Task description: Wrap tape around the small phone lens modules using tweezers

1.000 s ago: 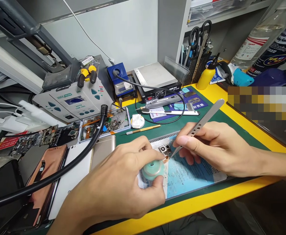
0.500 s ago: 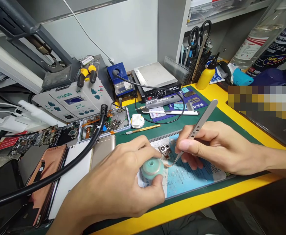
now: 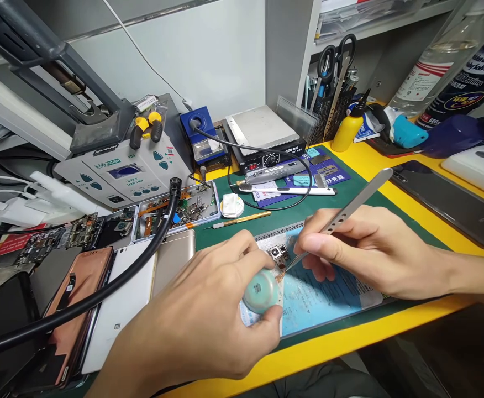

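My left hand point(image 3: 209, 298) grips a round, translucent green spool of desoldering braid point(image 3: 261, 291) between thumb and fingers. A short frayed end of copper braid point(image 3: 280, 276) sticks out of the spool on its right side. In my right hand point(image 3: 362, 249) is a pair of metal tweezers point(image 3: 343, 213), held like a pen, with the tips at the copper braid; I cannot tell if they pinch it. Just behind the braid lies a small dual camera module point(image 3: 278, 252). All this is over a blue and white printed pad point(image 3: 320, 301).
A thick black hose point(image 3: 142, 271) arches across the left, over several phones and back covers point(image 3: 121, 298). Behind are a tray of circuit parts point(image 3: 196, 207), a rework station point(image 3: 130, 171), a hot plate point(image 3: 262, 130) and a brush point(image 3: 287, 190). At right lies a dark phone point(image 3: 453, 202).
The tweezers have tilted further right, and their tips have moved left, closer to the spool. The spool has turned in my left hand and shifted slightly right.
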Demonstrator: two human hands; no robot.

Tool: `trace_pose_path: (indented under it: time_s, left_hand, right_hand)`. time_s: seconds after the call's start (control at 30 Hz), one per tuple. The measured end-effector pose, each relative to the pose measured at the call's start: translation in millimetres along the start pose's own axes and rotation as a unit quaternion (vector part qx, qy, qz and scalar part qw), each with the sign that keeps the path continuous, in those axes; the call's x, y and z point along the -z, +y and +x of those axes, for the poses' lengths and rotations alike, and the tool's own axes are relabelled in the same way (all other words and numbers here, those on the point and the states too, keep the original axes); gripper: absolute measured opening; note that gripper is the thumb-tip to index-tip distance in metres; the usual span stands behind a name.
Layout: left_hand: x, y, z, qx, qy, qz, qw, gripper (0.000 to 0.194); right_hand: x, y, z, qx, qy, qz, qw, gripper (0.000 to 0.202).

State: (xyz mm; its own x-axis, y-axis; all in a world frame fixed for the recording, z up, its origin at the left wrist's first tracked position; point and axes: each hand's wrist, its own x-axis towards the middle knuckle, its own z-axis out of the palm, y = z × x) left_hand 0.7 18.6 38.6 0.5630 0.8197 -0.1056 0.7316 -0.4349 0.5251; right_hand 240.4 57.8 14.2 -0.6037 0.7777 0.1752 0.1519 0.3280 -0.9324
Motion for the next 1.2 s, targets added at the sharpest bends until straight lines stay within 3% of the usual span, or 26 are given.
trace_pose_path:
  time_s: [0.37,1.2]
  left_hand:
    - [-13.2,-1,2,-0.012,0.047,-0.012,0.999,0.009]
    - [-13.5,0,4,-0.023,0.079,-0.033,0.996,0.008]
  right_hand:
    - [1,0,-1,0.038,0.006,-0.004,0.999,0.03]
    - [3,1,-1,0.121,-0.034,-0.038,0.991,0.02]
